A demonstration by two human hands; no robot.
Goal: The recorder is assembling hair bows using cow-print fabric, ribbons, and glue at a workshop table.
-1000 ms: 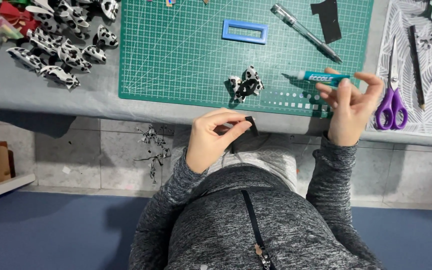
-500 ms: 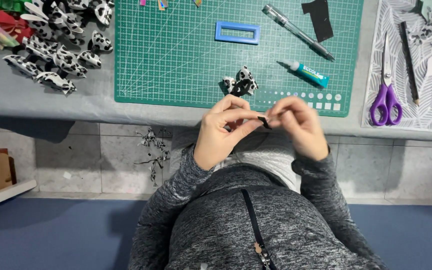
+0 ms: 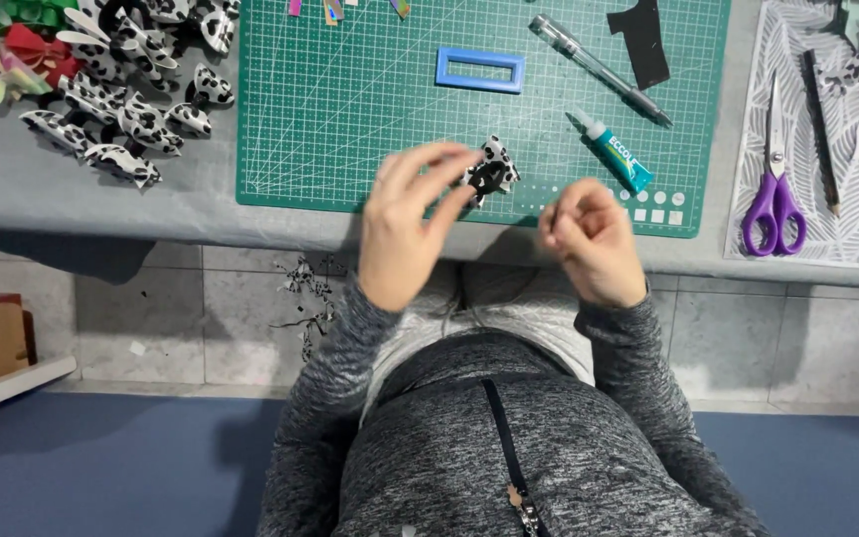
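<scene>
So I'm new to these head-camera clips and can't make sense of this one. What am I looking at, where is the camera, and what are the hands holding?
The camera sits on a person's head and looks straight down, so you see their grey zip jacket at the bottom and their own two bare hands above it. There is no machine here. The left hand is raised at the table edge, fingers pinching or reaching a small black-and-white spotted bow on the green cutting mat. The right hand is loosely curled over the table's edge; whether it holds anything is too small to tell. On the mat lie a blue rectangular frame, a teal glue tube and a pen. Purple-handled scissors lie to the right, a pile of finished spotted bows to the left.
</scene>
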